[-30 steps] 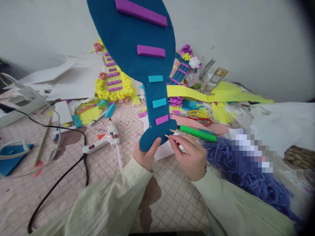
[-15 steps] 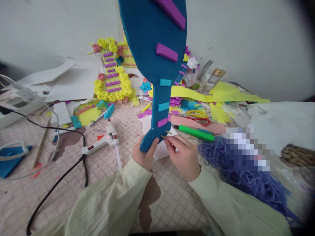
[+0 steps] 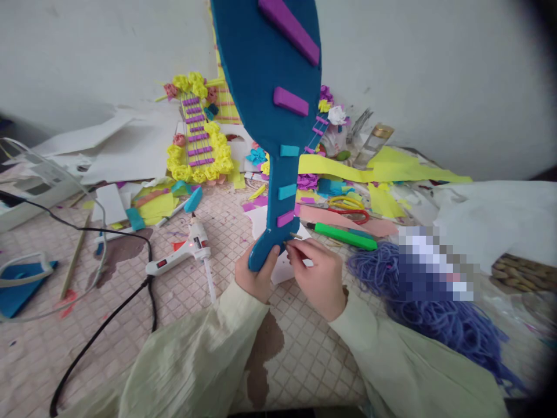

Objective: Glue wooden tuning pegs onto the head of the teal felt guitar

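A dark blue paddle-shaped board (image 3: 278, 64) stands upright before me, with purple and light blue bars across its front. My left hand (image 3: 252, 276) is closed around the board's narrow bottom end, thumb on the front. Close by at the right, my right hand (image 3: 317, 273) has thumb and fingertips pinched at the board's lower edge, on what looks like the end of a thin stick, mostly hidden. Just above those fingertips, a short thin stick (image 3: 296, 235) pokes out from the board. A white piece of paper (image 3: 282, 275) lies behind both hands.
A hot glue gun (image 3: 187, 249) with its black cord lies at left. To the right are a green utility knife (image 3: 346, 235), scissors (image 3: 348, 204) and tangled purple yarn (image 3: 439, 325). Yellow paper flowers (image 3: 221, 154) and paper scraps fill the back by the wall.
The board has shifted slightly left and tilted a little. My right hand has moved slightly left, its fingertips closer to the board's edge. My left hand keeps its hold.
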Tool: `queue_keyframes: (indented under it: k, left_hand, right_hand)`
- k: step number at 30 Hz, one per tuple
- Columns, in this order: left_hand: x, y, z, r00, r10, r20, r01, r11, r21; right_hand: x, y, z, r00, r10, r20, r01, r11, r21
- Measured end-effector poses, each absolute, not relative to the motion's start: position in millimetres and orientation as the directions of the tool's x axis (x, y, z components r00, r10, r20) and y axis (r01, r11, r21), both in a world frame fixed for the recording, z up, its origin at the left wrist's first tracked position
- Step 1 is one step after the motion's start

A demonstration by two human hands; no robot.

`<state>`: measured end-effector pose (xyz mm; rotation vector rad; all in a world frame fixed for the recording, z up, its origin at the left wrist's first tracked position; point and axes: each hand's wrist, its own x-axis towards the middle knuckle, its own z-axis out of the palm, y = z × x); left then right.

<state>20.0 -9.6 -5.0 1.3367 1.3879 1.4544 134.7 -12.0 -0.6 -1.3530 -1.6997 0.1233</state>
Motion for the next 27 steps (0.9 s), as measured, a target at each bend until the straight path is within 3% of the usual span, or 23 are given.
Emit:
queue_keyframes:
  k: [3, 6, 9, 14, 17, 23, 27]
  left_hand:
    - [19.5, -10.5, -6.0, -0.189, 0.945, 0.266, 0.184, -0.232, 0.955]
    - [17.8, -9.3, -9.7, -0.136, 0.929, 0.344, 0.225, -0.309, 0.924]
    - [15.7, -7.0, -15.4, -0.091, 0.900, 0.426, 0.280, -0.387, 0.878]
    - [14.3, -4.3, -21.8, -0.025, 0.873, 0.486, 0.348, -0.449, 0.823]
    - [15.0, -3.8, -19.5, -0.037, 0.872, 0.488, 0.354, -0.445, 0.822]
    - [15.4, -4.9, -13.8, -0.032, 0.850, 0.526, 0.364, -0.480, 0.798]
    - [13.9, -4.5, -12.8, -0.031, 0.879, 0.475, 0.346, -0.436, 0.830]
  right_hand:
    - [132.6, -13.9, 2.4, 0.167, 0.909, 0.383, 0.492, 0.260, -0.831]
    - [131.2, -14.6, 3.8, 0.232, 0.957, 0.172, 0.241, 0.115, -0.964]
    - [129.9, -12.6, 2.5, 0.242, 0.970, -0.006, -0.007, -0.004, -1.000]
    - [127.1, -7.8, -1.1, 0.206, 0.955, -0.214, -0.334, -0.137, -0.933]
    - [125.5, -7.8, -0.4, 0.218, 0.954, -0.206, -0.353, -0.120, -0.928]
    - [125.7, -11.5, -0.9, 0.259, 0.966, -0.004, -0.199, 0.050, -0.979]
    - [125.5, -12.6, -2.4, 0.265, 0.963, 0.046, -0.148, 0.088, -0.985]
